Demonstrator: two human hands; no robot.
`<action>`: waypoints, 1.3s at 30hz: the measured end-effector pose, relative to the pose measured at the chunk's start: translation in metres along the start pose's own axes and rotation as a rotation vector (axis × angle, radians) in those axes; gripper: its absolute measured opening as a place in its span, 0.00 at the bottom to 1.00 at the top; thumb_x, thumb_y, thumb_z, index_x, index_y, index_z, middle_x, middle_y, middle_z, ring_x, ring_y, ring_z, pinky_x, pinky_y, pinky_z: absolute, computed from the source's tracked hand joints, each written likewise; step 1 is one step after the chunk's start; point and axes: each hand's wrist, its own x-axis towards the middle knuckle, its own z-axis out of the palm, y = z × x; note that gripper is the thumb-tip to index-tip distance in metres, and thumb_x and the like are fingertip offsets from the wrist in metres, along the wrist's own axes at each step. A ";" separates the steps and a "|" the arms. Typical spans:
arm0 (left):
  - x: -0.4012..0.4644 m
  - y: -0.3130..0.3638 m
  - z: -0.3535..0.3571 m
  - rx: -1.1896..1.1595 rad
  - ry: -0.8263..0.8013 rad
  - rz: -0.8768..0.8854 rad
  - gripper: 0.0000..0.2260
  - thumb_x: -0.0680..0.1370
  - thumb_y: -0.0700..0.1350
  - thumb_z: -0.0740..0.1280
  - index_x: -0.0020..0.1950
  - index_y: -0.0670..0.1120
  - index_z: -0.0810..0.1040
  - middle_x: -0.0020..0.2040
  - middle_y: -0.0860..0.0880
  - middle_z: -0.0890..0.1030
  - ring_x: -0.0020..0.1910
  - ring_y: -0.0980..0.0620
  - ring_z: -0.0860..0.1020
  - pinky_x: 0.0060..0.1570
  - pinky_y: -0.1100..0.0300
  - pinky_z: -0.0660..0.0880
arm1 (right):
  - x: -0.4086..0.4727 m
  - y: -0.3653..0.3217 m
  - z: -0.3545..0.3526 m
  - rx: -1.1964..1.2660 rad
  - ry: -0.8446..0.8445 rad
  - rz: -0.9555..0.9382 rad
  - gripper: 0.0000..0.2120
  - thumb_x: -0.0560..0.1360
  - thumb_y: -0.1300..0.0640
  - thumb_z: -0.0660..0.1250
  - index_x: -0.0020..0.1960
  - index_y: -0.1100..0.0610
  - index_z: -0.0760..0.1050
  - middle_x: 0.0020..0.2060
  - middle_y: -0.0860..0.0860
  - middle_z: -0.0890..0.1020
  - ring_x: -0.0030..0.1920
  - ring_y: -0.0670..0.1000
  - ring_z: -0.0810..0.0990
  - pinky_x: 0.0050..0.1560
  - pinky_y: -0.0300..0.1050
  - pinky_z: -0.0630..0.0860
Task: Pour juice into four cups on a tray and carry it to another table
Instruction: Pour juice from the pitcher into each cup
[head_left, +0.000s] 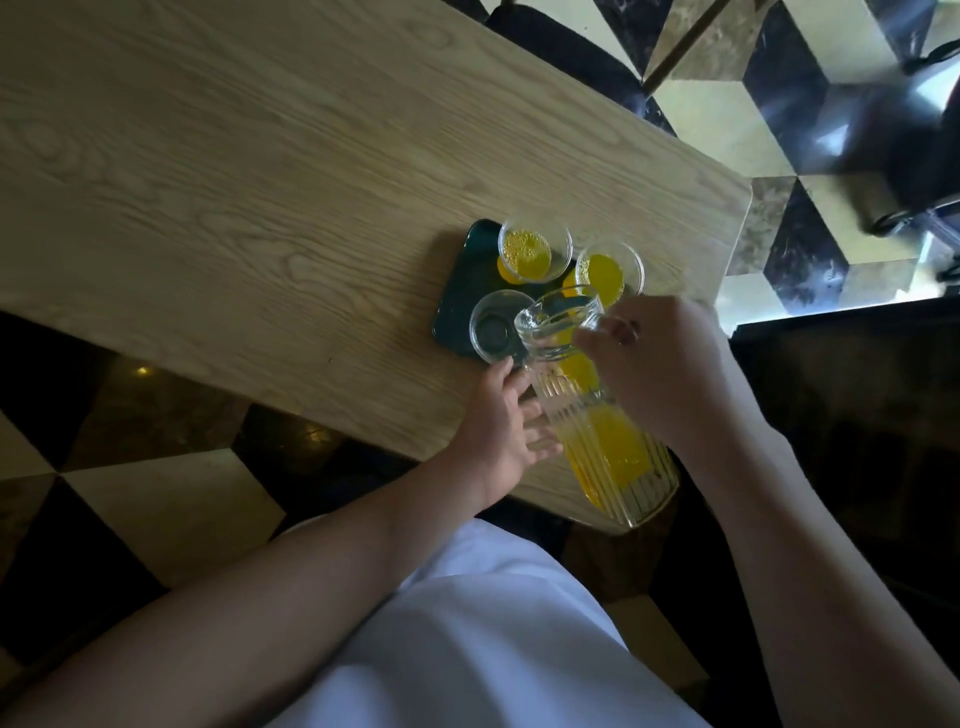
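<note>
The wood-grain bench (218, 171) runs across the upper left, and the dark green tray (462, 291) sits near its near edge. On the tray's near left corner stands an empty clear cup (496, 326). Behind it, at the far side of the tray, a cup of foamy orange juice (534, 248) stands upright. Just below the empty cup, the left hand (506, 421) lies on the bench at the tray's near edge, its fingers (540, 434) relaxed and spread, the tips touching the ribbed side of the glass pitcher (597, 415); they grasp nothing. The pitcher is tilted, its mouth up over the tray beside the empty cup and its base down toward the person, past the bench edge. Orange juice (618, 447) pools in its lower part. A patch of yellow shows through the pitcher's glass over the tray; whether that is a fourth cup I cannot tell. To the right of the pitcher's mouth a second filled cup (609, 273) stands at the tray's far right. The right hand (654, 358) grips the pitcher near its top, its fingers curled around the pitcher's right side. A white garment (483, 634) fills the bottom middle. At far right, a checkered tile floor (753, 119) lies beyond the bench.
</note>
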 end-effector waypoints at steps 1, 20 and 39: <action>0.001 -0.003 -0.002 -0.013 0.005 -0.009 0.25 0.83 0.64 0.46 0.68 0.58 0.77 0.66 0.42 0.81 0.66 0.39 0.74 0.67 0.42 0.67 | 0.001 -0.001 0.003 -0.008 -0.022 0.013 0.14 0.77 0.50 0.69 0.40 0.61 0.81 0.35 0.57 0.81 0.37 0.60 0.80 0.38 0.51 0.79; 0.000 -0.017 -0.017 -0.063 -0.062 -0.124 0.23 0.83 0.64 0.46 0.63 0.58 0.77 0.67 0.42 0.77 0.65 0.37 0.75 0.76 0.36 0.56 | 0.033 -0.021 0.020 -0.190 -0.253 0.135 0.08 0.74 0.59 0.66 0.41 0.63 0.76 0.35 0.57 0.79 0.32 0.57 0.78 0.30 0.40 0.69; -0.004 -0.012 -0.011 -0.229 -0.141 -0.233 0.30 0.82 0.66 0.51 0.83 0.58 0.55 0.83 0.39 0.56 0.75 0.29 0.65 0.76 0.33 0.57 | 0.058 -0.046 0.014 -0.328 -0.328 0.138 0.08 0.71 0.62 0.68 0.34 0.61 0.81 0.31 0.55 0.84 0.30 0.55 0.85 0.34 0.46 0.83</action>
